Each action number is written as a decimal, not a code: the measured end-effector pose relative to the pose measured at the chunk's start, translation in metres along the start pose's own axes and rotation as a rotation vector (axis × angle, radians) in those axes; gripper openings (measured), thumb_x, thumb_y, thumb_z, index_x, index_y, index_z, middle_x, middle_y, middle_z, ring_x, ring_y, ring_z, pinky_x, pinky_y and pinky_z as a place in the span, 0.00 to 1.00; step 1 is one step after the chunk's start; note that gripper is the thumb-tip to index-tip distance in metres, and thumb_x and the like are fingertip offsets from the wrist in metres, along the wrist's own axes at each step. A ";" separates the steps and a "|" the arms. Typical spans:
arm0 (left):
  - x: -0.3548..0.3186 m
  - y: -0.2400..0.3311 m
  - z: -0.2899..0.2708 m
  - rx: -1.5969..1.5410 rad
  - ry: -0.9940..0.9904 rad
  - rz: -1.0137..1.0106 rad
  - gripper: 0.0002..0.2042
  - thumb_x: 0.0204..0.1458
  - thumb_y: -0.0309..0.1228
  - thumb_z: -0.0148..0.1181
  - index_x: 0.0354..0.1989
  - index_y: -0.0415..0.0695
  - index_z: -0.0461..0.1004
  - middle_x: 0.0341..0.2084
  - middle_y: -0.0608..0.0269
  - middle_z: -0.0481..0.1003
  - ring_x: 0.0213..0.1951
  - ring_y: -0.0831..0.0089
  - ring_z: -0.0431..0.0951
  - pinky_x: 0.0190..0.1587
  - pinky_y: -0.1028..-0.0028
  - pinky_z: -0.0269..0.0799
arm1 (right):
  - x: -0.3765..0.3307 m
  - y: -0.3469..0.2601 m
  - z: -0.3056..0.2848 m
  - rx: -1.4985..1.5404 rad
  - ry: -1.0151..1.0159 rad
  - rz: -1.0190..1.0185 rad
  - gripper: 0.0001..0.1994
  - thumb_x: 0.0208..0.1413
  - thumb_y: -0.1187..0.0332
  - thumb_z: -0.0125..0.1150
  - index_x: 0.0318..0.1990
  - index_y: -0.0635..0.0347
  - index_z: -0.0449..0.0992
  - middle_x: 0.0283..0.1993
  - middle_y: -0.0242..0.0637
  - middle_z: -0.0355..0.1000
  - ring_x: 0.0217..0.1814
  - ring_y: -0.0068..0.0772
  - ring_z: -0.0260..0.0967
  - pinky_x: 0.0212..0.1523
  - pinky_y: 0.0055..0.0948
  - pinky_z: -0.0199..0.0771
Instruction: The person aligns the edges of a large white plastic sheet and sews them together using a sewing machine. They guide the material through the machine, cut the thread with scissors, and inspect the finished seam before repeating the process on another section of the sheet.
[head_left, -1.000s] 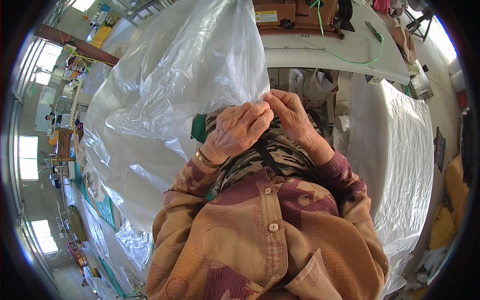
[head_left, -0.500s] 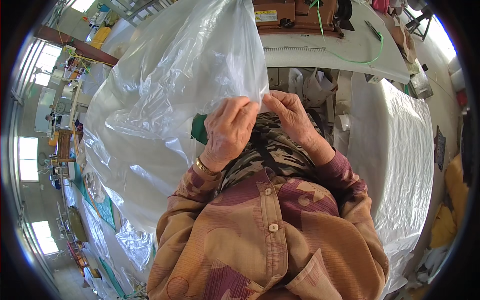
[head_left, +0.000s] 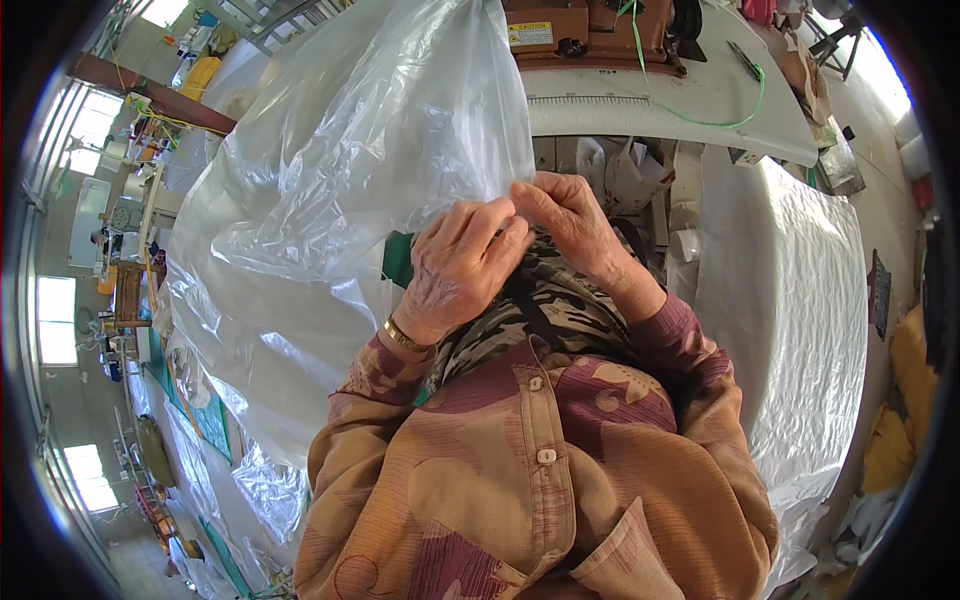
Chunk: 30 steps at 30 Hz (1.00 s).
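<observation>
A big sheet of clear plastic film [head_left: 330,190] spreads from the machine table down over the left side, wrinkled and shiny. Its near right corner is pinched between the fingers of both hands, just above my lap. My left hand [head_left: 462,262], with a gold watch band at the wrist, has its fingers curled at the film's edge. Close beside it, my right hand [head_left: 575,230] grips the same edge between thumb and forefinger. The fingertips nearly meet and partly hide the held bit of film.
A brown sewing machine [head_left: 590,35] stands on a pale table [head_left: 700,105] with a ruler along its front edge. Green thread [head_left: 755,110] and dark thread snips [head_left: 745,60] lie there. A stack of whitish plastic sheets [head_left: 785,330] is at my right.
Both hands have shifted slightly; the left fingers have come closer under the right hand's fingertips. The film's edge has moved a little to the left.
</observation>
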<state>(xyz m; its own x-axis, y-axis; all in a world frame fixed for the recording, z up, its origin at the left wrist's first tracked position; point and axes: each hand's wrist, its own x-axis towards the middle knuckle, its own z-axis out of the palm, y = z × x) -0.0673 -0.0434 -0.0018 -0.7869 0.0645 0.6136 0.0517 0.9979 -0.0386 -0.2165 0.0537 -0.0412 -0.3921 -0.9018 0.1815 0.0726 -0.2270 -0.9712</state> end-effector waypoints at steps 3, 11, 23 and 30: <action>-0.009 -0.004 0.009 -0.005 0.094 -0.032 0.28 0.40 0.35 0.75 0.50 0.41 0.71 0.50 0.56 0.69 0.50 0.56 0.71 0.51 0.58 0.68 | -0.002 -0.004 -0.002 -0.011 0.083 -0.030 0.20 0.65 0.56 0.57 0.34 0.71 0.76 0.28 0.26 0.70 0.33 0.15 0.61 0.33 0.21 0.65; -0.018 -0.024 0.077 -0.156 0.337 -0.414 0.38 0.36 0.31 0.73 0.59 0.41 0.60 0.53 0.50 0.65 0.55 0.49 0.65 0.62 0.48 0.54 | -0.001 -0.028 0.002 0.198 0.063 -0.051 0.13 0.62 0.64 0.59 0.41 0.68 0.80 0.36 0.29 0.76 0.40 0.16 0.67 0.44 0.23 0.68; -0.080 -0.114 -0.012 0.525 0.440 -0.449 0.18 0.43 0.22 0.63 0.46 0.42 0.74 0.43 0.59 0.74 0.48 0.54 0.72 0.56 0.56 0.62 | -0.002 0.014 0.027 0.546 0.078 0.080 0.10 0.62 0.66 0.59 0.41 0.65 0.80 0.40 0.38 0.79 0.37 0.27 0.75 0.46 0.32 0.76; -0.108 -0.040 0.013 0.056 0.421 0.024 0.11 0.42 0.26 0.67 0.36 0.46 0.77 0.37 0.62 0.74 0.39 0.61 0.78 0.42 0.56 0.73 | -0.007 0.037 0.028 0.421 0.156 0.217 0.12 0.59 0.64 0.65 0.42 0.64 0.79 0.33 0.32 0.75 0.34 0.24 0.74 0.38 0.27 0.79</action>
<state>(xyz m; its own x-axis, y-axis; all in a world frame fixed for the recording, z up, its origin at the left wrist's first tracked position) 0.0076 -0.0907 -0.0767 -0.4653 0.0935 0.8802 0.0241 0.9954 -0.0930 -0.1853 0.0414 -0.0746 -0.4575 -0.8861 -0.0742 0.5188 -0.1982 -0.8316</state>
